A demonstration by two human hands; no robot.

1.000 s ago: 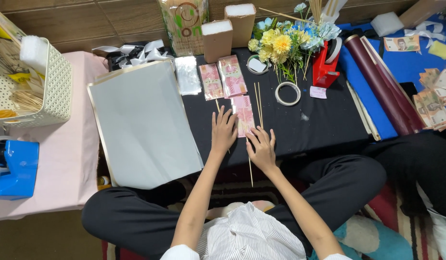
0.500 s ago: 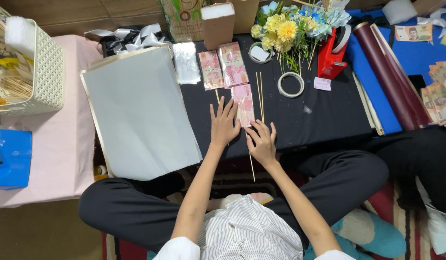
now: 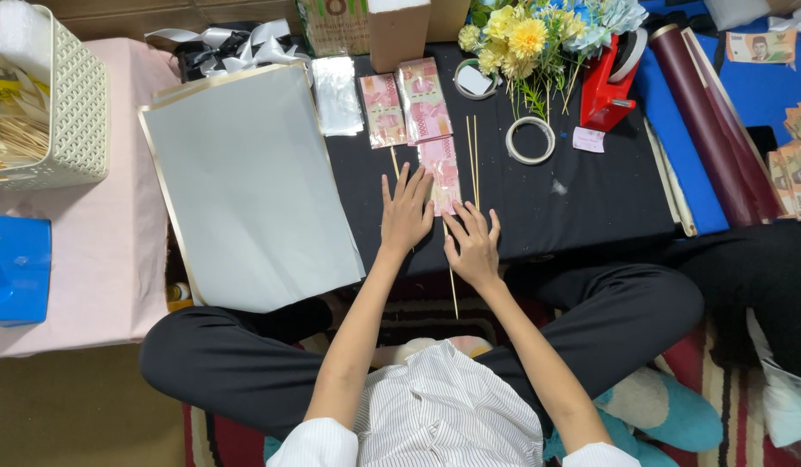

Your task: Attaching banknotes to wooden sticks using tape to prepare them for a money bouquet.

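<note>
Head view, looking straight down on a person seated cross-legged at a low bench (image 3: 591, 207) covered in black cloth. Both hands lie flat with fingers spread, gripping nothing. The left hand (image 3: 406, 212) rests palm down on the cloth, its fingertips touching the left edge of a pink banknote in a clear sleeve (image 3: 440, 173). The right hand (image 3: 472, 245) presses just below that note, over a thin wooden skewer (image 3: 452, 290) that runs from under the note down past the bench edge toward the lap. Two more skewers (image 3: 472, 156) lie side by side just right of the note. Above it sit two more sleeved pink banknotes (image 3: 405, 104), and beside them a clear plastic sleeve (image 3: 336, 95). A large grey sheet with a gold edge (image 3: 245, 182) covers the bench's left part. To the right are a ring of clear tape (image 3: 531, 140), a red tape dispenser (image 3: 610, 91), and a bunch of yellow and blue flowers (image 3: 539, 35). A dark red roll (image 3: 720, 130) lies on blue paper (image 3: 669, 130) at far right.
</note>
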